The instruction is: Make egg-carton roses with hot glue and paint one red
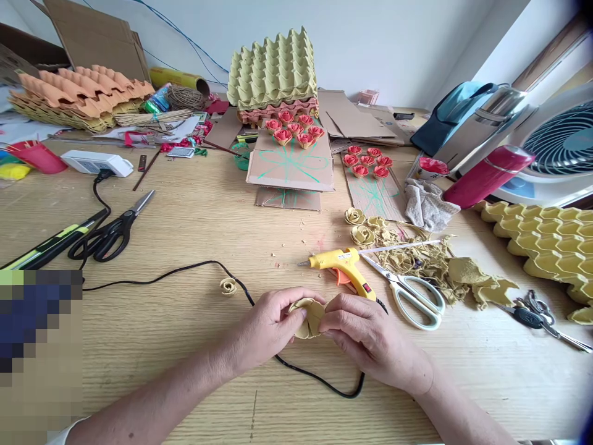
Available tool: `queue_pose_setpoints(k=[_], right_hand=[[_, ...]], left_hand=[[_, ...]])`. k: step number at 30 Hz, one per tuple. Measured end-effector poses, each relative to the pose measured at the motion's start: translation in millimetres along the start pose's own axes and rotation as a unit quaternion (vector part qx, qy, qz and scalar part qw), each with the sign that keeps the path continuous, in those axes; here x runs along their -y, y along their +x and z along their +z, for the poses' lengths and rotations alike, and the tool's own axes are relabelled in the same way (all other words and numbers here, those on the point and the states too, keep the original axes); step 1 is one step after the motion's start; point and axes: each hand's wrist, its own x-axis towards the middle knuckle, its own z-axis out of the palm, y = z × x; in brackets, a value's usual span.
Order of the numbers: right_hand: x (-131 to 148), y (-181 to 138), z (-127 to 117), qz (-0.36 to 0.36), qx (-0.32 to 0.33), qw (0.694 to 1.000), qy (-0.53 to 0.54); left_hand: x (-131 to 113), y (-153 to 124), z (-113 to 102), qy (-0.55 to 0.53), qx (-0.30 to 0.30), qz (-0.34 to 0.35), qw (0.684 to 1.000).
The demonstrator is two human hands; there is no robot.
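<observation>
Both of my hands hold one yellow egg-carton flower (307,317) just above the wooden table (194,216). My left hand (273,324) pinches its left petals, and my right hand (359,330) pinches its right side. Right behind them lies a yellow glue gun (340,264), its black cord (194,269) running under my hands. White-handled scissors (412,290) lie to the right of the gun. A small rolled yellow bud (227,285) sits on the table to the left.
Black scissors (111,235) lie at the left. Two yellow flowers (359,225) and carton scraps (430,259) sit behind the gun. Red flowers rest on cardboard pieces (290,164). Egg trays (273,71) stack at the back, a fan (560,145) and keys (537,315) at right.
</observation>
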Motion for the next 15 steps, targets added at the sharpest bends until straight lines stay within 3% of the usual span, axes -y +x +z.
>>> queue_pose_setpoints(k=[7,15], right_hand=[[2.0,-3.0,1.9,0.05,-0.056,0.995,0.066],[5.9,6.1,13.2,0.119,-0.091,0.987,0.065]], left_hand=[[5.5,0.5,1.8,0.029,-0.034,0.001,0.999],[4.8,1.8,7.9,0.062,-0.059,0.087,0.993]])
